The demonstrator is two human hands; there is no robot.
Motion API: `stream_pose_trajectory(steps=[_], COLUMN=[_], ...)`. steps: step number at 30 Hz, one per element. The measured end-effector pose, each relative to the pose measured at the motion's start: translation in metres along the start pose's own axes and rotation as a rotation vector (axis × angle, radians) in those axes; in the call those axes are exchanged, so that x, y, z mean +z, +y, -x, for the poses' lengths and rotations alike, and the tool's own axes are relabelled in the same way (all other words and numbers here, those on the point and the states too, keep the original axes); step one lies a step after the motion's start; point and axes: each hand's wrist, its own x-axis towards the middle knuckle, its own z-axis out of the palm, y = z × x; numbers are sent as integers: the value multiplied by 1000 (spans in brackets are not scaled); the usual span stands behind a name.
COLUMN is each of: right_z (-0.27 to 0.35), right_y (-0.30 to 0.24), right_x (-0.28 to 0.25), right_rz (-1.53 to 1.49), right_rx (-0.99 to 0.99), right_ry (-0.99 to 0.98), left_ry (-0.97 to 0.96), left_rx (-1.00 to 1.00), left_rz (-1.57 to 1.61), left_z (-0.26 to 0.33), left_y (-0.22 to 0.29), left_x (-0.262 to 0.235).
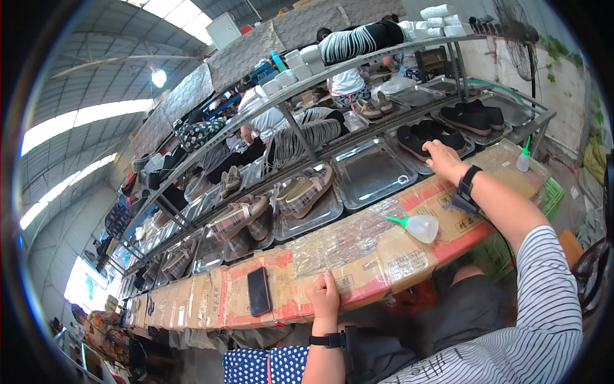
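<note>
A metal rack [299,133] carries shoes on shallow trays behind a long worktop [364,281] clad in taped cardboard, its red bands and boxed panels bearing dark printed characters. Plaid shoes [306,195] sit left of a bare tray; black shoes [416,137] sit right of it. The right hand [446,158] reaches to the black shoes, its fingers bent at their near side; whether they pinch, I cannot tell. The left hand [323,296], curled into a loose fist, rests at the worktop's near edge between a green-nozzled bottle [422,228] and a dark-screened phone [259,292].
</note>
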Motion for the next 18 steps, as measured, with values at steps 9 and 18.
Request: stream_pose_trajectory(steps=[9, 18], right_z=[-70, -93], right_y=[24, 34], right_x=[56, 14], right_rz=[460, 453], right_rx=[158, 134], right_ry=[-44, -268], left_ry=[-2, -23], left_rx=[-20, 22], left_rz=[-68, -83], left_z=[0, -3], left_y=[1, -4], left_x=[-2, -3])
